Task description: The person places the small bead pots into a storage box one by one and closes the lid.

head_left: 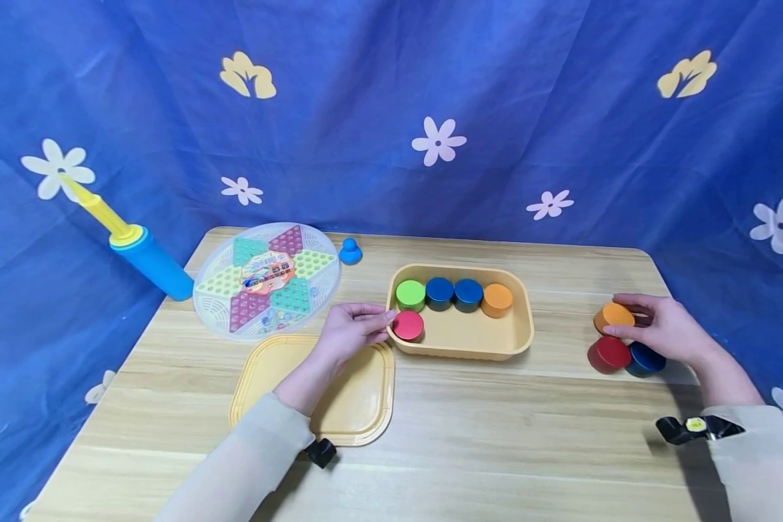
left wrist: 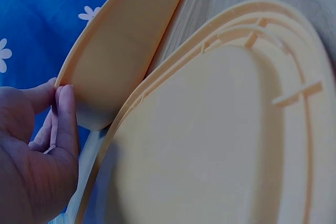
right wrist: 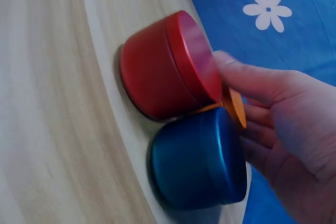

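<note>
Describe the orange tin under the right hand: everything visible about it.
The orange tin is a low round can with a flat lid, matte and metal-looking, lid on. It sits upright on top of the red tin and the blue tin, near the table's right edge. The right hand grips it, fingers over its far side and thumb at its near side. In the right wrist view only a sliver shows.

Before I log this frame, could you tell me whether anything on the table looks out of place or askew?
Only the blue and yellow hand pump stands out: it leans tilted over the table's far left corner against the blue cloth. The tins sit upright in the tray, and nothing looks spilled or damaged.
</note>
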A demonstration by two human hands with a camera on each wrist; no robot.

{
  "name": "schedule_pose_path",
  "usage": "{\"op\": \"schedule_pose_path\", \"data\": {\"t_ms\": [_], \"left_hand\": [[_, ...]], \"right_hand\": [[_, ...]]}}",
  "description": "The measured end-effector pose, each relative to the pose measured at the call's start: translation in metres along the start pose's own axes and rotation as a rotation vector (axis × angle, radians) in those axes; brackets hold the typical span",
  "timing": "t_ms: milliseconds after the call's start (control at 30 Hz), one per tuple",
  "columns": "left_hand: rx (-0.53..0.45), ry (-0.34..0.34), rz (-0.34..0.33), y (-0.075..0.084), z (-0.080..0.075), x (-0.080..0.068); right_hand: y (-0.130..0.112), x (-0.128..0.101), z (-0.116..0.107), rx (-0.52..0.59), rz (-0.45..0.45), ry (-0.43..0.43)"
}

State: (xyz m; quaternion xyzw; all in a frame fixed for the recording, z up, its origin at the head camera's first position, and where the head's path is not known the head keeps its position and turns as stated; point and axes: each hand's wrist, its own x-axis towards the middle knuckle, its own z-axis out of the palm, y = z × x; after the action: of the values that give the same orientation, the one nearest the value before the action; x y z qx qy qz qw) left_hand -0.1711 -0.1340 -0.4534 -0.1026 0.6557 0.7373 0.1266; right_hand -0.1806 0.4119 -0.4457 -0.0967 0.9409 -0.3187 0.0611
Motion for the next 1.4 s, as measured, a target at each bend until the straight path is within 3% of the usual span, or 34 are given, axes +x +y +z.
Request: {"op": "schedule_pose_path", "data": {"t_ms": [300,700,1400], "left_hand": [[0.001,-0.003,0.002,0.000,0.000,0.000],[-0.010,-0.004,0.000,0.001,0.001,-0.001],[-0.038,-0.017,0.010,-0.002,-0.001,-0.001]], "right_hand": [[0.010,0.001,0.004,-0.013,-0.041,0.005],[-0.005,0.000,-0.004,0.003,-0.012,0.051],[-0.074,0.006,-0.007,0.138,-0.182,0.037]]}}
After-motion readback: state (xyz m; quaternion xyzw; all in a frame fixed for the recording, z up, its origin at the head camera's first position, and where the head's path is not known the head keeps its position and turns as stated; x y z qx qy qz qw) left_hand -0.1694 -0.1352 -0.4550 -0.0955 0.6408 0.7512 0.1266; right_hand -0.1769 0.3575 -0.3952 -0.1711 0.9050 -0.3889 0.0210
